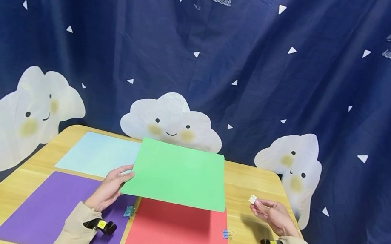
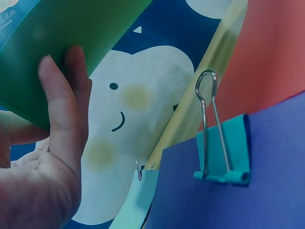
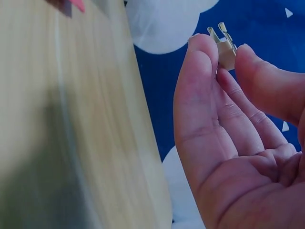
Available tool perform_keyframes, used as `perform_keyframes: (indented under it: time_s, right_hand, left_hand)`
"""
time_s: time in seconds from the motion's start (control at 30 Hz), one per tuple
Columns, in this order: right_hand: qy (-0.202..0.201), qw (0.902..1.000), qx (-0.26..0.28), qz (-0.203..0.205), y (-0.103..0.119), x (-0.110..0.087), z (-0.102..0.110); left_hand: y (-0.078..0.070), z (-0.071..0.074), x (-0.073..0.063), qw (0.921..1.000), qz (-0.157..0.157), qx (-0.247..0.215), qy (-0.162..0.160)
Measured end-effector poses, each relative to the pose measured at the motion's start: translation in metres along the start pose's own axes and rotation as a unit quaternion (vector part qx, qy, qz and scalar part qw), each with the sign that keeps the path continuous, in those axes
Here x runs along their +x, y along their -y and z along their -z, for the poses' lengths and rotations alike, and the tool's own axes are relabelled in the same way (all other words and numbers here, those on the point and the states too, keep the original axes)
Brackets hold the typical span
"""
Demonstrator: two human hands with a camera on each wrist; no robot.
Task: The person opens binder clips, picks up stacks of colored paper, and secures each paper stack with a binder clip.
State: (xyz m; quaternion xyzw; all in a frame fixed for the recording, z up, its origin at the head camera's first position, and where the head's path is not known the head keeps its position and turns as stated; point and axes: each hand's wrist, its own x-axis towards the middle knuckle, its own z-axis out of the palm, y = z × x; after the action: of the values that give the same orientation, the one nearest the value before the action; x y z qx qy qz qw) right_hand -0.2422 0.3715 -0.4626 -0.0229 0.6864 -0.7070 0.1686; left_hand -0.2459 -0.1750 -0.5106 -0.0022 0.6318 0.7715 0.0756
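Note:
My left hand [image 1: 110,187] grips the left edge of green paper [image 1: 178,175], holding it raised above the red paper [image 1: 179,240]. In the left wrist view its fingers [image 2: 62,109] lie against the underside of the sheet. To the right, over the table, my right hand [image 1: 276,217] pinches a small white binder clip [image 1: 252,199] between thumb and fingertips. The right wrist view shows the clip [image 3: 226,52] close up, apart from any paper. The green paper hides the far part of the red paper.
Purple paper [image 1: 49,205] with a teal binder clip [image 1: 128,211] on its right edge lies at the left. Behind it is light blue paper [image 1: 97,153]. A blue binder clip [image 1: 226,234] sits on the red paper's right edge. A dark blue curtain [image 1: 206,55] hangs behind the wooden table [image 1: 255,179].

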Motion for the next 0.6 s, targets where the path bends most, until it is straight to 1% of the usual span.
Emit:
perform_keyframes:
  time_s: [0.07, 0.27, 0.33, 0.5, 0.6]
  right_hand:
    - [0.001, 1.0, 0.002, -0.001, 0.003, 0.003, -0.002]
    - [0.024, 0.9997, -0.008, -0.003, 0.01, 0.016, -0.011]
    - [0.026, 0.9996, -0.011, -0.005, 0.012, 0.02, -0.014]
    - [0.046, 0.9985, -0.028, -0.013, 0.018, 0.028, -0.023]
    - [0.059, 0.9976, -0.032, -0.018, 0.02, 0.032, -0.027]
  left_hand:
    - [0.0, -0.001, -0.001, 1.0, 0.001, 0.004, 0.0]
    - [0.002, 0.0, -0.001, 1.0, 0.002, 0.002, 0.002]
    - [0.003, -0.001, -0.001, 1.0, 0.0, -0.003, 0.004]
    - [0.004, -0.002, -0.001, 0.9998, 0.001, -0.003, 0.02]
    - [0.004, -0.004, -0.002, 0.9998, 0.005, 0.003, 0.017]
